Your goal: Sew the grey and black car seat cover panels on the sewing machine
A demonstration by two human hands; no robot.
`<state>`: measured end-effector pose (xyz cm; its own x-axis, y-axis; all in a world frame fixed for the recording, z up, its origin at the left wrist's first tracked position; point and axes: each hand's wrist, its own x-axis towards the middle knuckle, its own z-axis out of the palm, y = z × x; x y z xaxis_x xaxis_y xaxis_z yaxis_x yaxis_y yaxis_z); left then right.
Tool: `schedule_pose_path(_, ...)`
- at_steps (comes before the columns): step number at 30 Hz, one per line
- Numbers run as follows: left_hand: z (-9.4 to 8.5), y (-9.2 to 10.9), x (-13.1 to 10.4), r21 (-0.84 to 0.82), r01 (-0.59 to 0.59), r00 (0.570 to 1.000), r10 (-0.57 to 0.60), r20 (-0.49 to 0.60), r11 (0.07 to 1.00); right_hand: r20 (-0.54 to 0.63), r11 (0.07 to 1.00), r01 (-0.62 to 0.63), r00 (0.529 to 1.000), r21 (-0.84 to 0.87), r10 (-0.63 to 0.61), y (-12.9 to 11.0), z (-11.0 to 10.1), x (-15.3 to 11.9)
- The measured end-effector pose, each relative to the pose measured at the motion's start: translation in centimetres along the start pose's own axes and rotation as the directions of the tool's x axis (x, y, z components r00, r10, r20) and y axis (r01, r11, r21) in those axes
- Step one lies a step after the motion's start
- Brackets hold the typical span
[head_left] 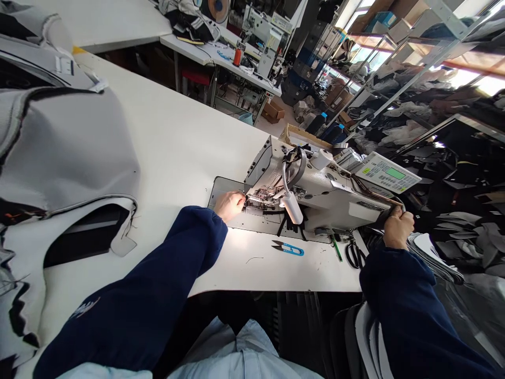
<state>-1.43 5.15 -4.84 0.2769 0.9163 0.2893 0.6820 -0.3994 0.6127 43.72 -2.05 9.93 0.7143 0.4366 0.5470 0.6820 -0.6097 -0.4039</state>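
Note:
A sewing machine (pixel 331 197) stands on the white table (pixel 169 142), its needle area lit by a lamp. My left hand (pixel 230 206) is at the needle end of the machine, fingers pinched together; whatever lies between them is too small to make out. At the machine's far right end, my right hand (pixel 398 227) has its fingers wrapped round the handwheel (pixel 399 202). Blue thread snips (pixel 290 248) lie on the table in front of the machine. Black strips (pixel 292 225) hang beside the needle area.
Grey sewn fabric (pixel 74 147) covers the table's left side. Black scissors (pixel 355 255) and a green tool (pixel 336 248) lie at the right. A control panel (pixel 390 172) stands behind the machine. Stacked pieces (pixel 434 258) sit beyond my right hand.

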Motion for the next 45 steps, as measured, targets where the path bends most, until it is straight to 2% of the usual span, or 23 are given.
schedule_pose_path(3, 0.0, 0.0, 0.0, -0.007, 0.002, 1.0, -0.002, 0.002, 1.0, 0.007, 0.997, -0.029, 1.0, 0.071, 0.028, 0.3, -1.4, -1.3)
schedule_pose_path(5, 0.0, 0.0, 0.0, -0.01, 0.004, 1.0, -0.004, 0.005, 1.0, -0.086, 0.986, -0.014, 0.996, 0.166, 0.029, 0.2, -2.4, -3.5)
schedule_pose_path(7, -0.1, 0.0, 0.1, -0.011, 0.007, 1.0, -0.007, 0.01, 1.0, -0.208, 0.945, 0.07, 0.978, 0.32, -0.002, -0.4, -3.3, -6.9)
schedule_pose_path(9, -0.1, 0.0, 0.1, -0.012, 0.012, 1.0, -0.011, 0.015, 1.0, -0.282, 0.869, 0.254, 0.949, 0.425, -0.14, -1.7, -3.7, -11.5)
schedule_pose_path(10, -0.2, 0.0, 0.1, -0.012, 0.014, 1.0, -0.014, 0.017, 1.0, -0.293, 0.8, 0.358, 0.926, 0.482, -0.237, -2.6, -3.6, -14.0)
schedule_pose_path(11, -0.2, 0.0, 0.1, -0.012, 0.016, 1.0, -0.015, 0.018, 1.0, -0.259, 0.719, 0.432, 0.902, 0.545, -0.346, -3.5, -3.3, -16.6)
schedule_pose_path(13, -0.2, 0.0, 0.1, -0.015, 0.016, 1.0, -0.016, 0.02, 1.0, -0.182, 0.646, 0.487, 0.858, 0.587, -0.481, -5.6, -2.1, -21.6)
schedule_pose_path(14, -0.2, -0.1, 0.1, -0.017, 0.015, 1.0, -0.015, 0.022, 1.0, -0.134, 0.599, 0.509, 0.819, 0.619, -0.558, -6.6, -1.3, -23.8)
schedule_pose_path(15, -0.2, -0.1, 0.1, -0.02, 0.014, 1.0, -0.013, 0.024, 1.0, -0.067, 0.503, 0.495, 0.757, 0.709, -0.65, -7.6, -0.5, -25.9)
schedule_pose_path(16, -0.2, -0.1, 0.1, -0.023, 0.011, 1.0, -0.011, 0.027, 1.0, 0.008, 0.448, 0.448, 0.7, 0.774, -0.714, -8.5, 0.3, -27.6)
schedule_pose_path(18, -0.1, -0.2, 0.1, -0.029, 0.007, 1.0, -0.006, 0.03, 1.0, 0.106, 0.372, 0.35, 0.59, 0.86, -0.8, -10.0, 1.6, -30.2)
schedule_pose_path(19, -0.1, -0.3, 0.2, -0.031, 0.005, 1.0, -0.004, 0.03, 1.0, 0.139, 0.353, 0.305, 0.55, 0.885, -0.824, -10.6, 2.0, -31.0)
schedule_pose_path(21, 0.0, -0.4, 0.2, -0.035, 0.003, 1.0, -0.002, 0.026, 0.999, 0.193, 0.348, 0.233, 0.504, 0.908, -0.842, -11.4, 2.4, -31.9)
schedule_pose_path(22, 0.0, -0.4, 0.2, -0.037, 0.002, 1.0, -0.001, 0.024, 0.999, 0.227, 0.366, 0.2, 0.5, 0.909, -0.836, -11.7, 2.6, -32.1)
schedule_pose_path(26, 0.0, -0.4, 0.2, -0.047, -0.007, 1.0, 0.008, 0.023, 0.999, 0.412, 0.524, 0.069, 0.533, 0.849, -0.739, -12.5, 3.2, -31.4)
schedule_pose_path(28, 0.0, -0.4, 0.2, -0.049, -0.01, 1.0, 0.011, 0.024, 0.999, 0.467, 0.576, 0.024, 0.558, 0.817, -0.685, -13.0, 4.1, -30.8)
schedule_pose_path(32, -0.1, -0.3, 0.1, -0.049, -0.002, 1.0, 0.004, 0.026, 0.999, 0.461, 0.602, 0.03, 0.613, 0.798, -0.641, -14.3, 6.5, -29.6)
schedule_pose_path(36, -0.2, -0.3, 0.1, -0.059, 0.011, 0.999, -0.009, 0.035, 0.998, 0.471, 0.615, 0.039, 0.605, 0.788, -0.642, -14.8, 7.8, -29.3)
schedule_pose_path(45, -0.5, -0.2, 0.2, -0.098, 0.032, 0.998, -0.026, 0.057, 0.995, 0.507, 0.614, -0.044, 0.612, 0.788, -0.607, -13.8, 6.9, -30.1)
